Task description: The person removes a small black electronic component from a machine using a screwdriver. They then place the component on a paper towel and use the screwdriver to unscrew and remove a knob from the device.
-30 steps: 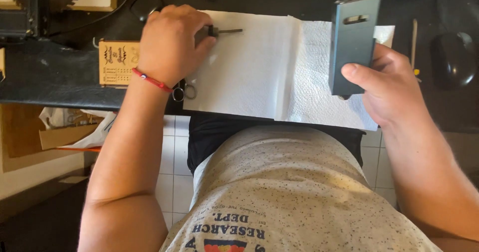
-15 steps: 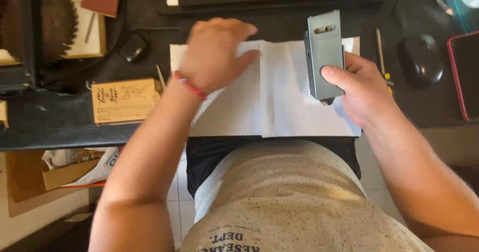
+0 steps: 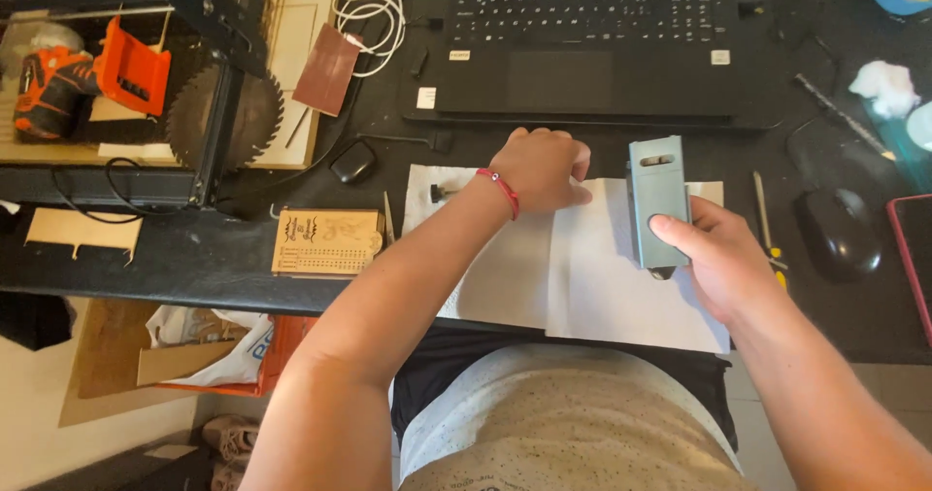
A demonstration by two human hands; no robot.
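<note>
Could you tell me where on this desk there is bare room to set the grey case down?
The white paper sheet is bare below the left hand and left of the right hand holding the grey case. A dark strip lies free between the wooden card and the desk edge. Around the laptop and mouse it is crowded.

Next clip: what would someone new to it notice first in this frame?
The right hand holds a grey-green phone case upright over the white paper towels at the desk's near edge. The left hand, with a red bracelet, rests curled on the towels below a black laptop.
</note>
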